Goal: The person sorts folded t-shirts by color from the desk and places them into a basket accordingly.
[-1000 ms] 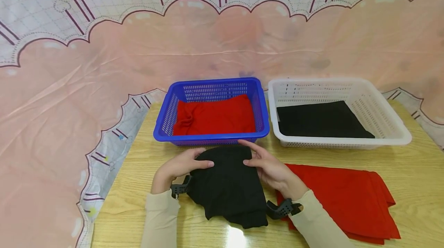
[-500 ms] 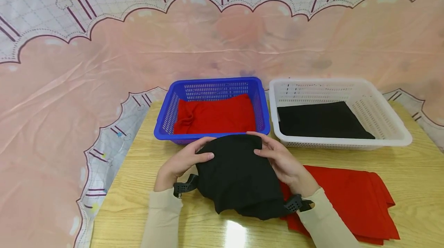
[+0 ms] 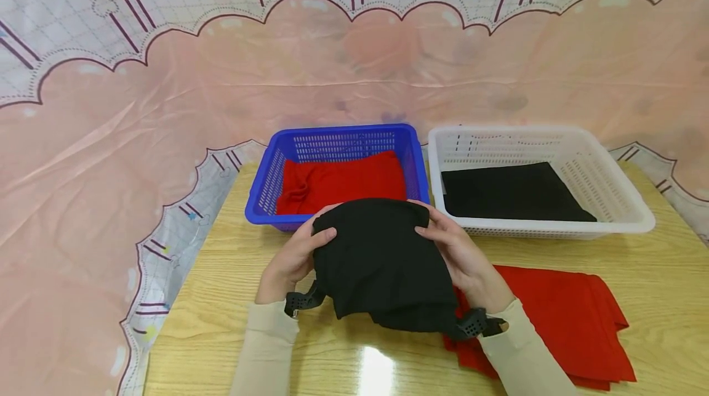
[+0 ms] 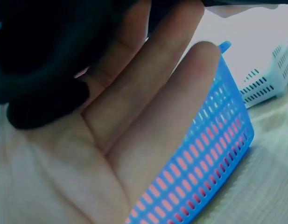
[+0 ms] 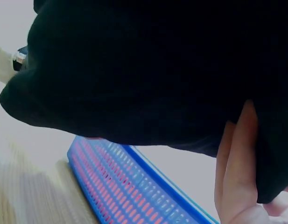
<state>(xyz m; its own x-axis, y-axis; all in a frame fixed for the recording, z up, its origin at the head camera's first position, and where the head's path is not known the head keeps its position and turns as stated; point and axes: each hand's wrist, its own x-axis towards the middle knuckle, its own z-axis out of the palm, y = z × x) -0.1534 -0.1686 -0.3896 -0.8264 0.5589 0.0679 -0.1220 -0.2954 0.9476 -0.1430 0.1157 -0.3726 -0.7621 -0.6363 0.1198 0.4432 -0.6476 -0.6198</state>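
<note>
A black cloth [image 3: 382, 260] hangs in front of the two baskets, held by its far corners. On its left side my left hand [image 3: 293, 257] pinches it, thumb on top and the other fingers behind. My right hand [image 3: 468, 260] grips the opposite corner in the same way. From the right wrist view, the cloth [image 5: 134, 79] is seen from below, raised over the table, its near edge drooping. In the left wrist view, some fingers [image 4: 153, 88] reach out under the dark fabric. A red cloth [image 3: 565, 322] lies folded on the table, partly behind my right forearm.
A blue basket [image 3: 260, 219] holding a red cloth [image 3: 349, 183] stands just beyond the hands. Beside it on the right is a white basket [image 3: 532, 225] with a black cloth [image 3: 509, 189] lying flat inside. A patterned curtain [image 3: 332, 76] hangs behind the wooden table [image 3: 205, 322].
Both hands have lifted the black cloth off the table and carried it forward, slightly to the right. Its top edge now overlaps the front of the blue basket. The hands have spread farther apart.
</note>
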